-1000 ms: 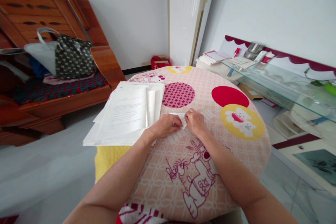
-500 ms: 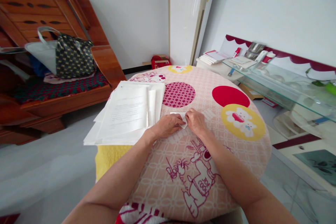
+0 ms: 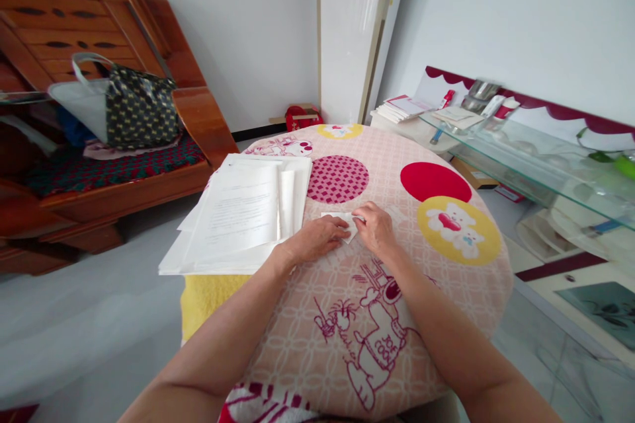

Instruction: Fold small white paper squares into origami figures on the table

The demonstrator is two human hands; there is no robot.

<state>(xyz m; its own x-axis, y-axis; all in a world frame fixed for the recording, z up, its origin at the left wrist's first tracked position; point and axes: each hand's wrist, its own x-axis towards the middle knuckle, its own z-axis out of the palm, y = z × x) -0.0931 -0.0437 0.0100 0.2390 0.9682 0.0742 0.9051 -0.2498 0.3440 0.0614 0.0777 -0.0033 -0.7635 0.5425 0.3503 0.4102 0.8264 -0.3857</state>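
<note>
A small folded piece of white paper [image 3: 342, 219] lies on the round table, which is covered with a pink cartoon-print cloth [image 3: 377, 317]. My left hand [image 3: 317, 238] rests on the paper's near left side with its fingers pressing down on it. From the right, my right hand [image 3: 376, 228] pinches the paper's edge with curled fingers. The two hands nearly touch over the paper. Most of the paper is hidden under my fingers.
A stack of white printed sheets [image 3: 243, 211] lies on the table's left part, overhanging the edge. A wooden bench [image 3: 124, 178] with a patterned bag [image 3: 133, 106] stands at left. A glass shelf [image 3: 536, 152] with bottles runs along the right. A white standing air conditioner [image 3: 347, 33] is behind.
My right hand has shifted slightly to the right and away along the paper's edge, uncovering a bit more of the paper. My left hand has stayed nearly still.
</note>
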